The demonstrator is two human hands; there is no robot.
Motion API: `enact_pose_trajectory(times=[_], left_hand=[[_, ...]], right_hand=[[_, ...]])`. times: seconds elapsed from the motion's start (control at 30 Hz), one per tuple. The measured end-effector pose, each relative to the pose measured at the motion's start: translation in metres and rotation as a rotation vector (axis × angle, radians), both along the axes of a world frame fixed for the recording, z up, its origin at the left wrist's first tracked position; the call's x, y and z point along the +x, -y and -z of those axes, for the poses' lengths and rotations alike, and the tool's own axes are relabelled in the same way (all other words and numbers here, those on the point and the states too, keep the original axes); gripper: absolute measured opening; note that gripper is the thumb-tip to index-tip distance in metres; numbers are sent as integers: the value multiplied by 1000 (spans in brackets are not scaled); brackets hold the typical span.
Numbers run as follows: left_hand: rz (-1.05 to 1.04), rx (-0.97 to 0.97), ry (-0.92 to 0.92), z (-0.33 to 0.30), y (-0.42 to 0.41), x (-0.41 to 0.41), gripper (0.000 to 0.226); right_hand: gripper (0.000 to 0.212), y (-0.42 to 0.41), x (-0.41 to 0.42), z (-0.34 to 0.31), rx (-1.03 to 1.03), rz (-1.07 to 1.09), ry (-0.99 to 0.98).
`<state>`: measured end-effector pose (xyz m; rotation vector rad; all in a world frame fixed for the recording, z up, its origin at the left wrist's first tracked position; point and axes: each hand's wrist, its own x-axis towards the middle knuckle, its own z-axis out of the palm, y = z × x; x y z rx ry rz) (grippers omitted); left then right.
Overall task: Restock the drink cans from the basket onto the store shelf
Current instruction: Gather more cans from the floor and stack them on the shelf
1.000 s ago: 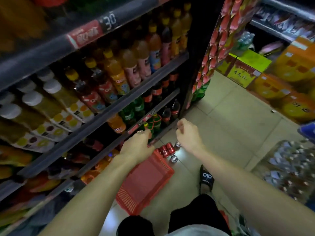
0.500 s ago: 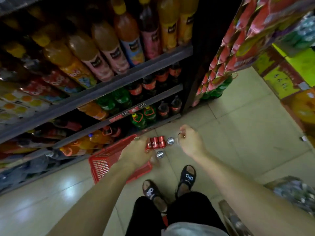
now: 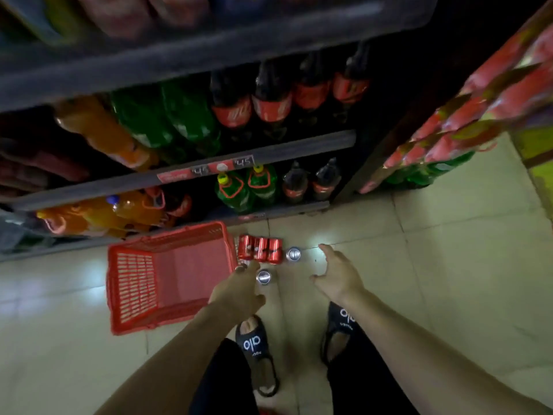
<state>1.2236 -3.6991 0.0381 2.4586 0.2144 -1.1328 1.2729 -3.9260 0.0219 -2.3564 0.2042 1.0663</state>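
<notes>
The red plastic mesh basket was seen emptied on the floor, red drink cans lying beside it, left hand and right hand spread, nothing gripped.

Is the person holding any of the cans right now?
No. The right hand is open and empty. The left hand hovers by an upright can, apparently gripping nothing.
</notes>
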Motion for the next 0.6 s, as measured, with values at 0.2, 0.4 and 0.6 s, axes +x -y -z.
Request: enact_pose_trajectory(times=[0.2, 0.4, 0.6], left_hand=[[-107, 16, 5, 181, 15, -3, 93], [-138, 161, -2, 364, 18, -14, 109], [-92, 340, -20, 457, 26, -23, 101]], right_hand=[[102, -16, 25, 173, -36, -212, -59], [108, -45, 35, 352, -46, -351, -30], [92, -57, 34, 452, -90, -471, 51]])
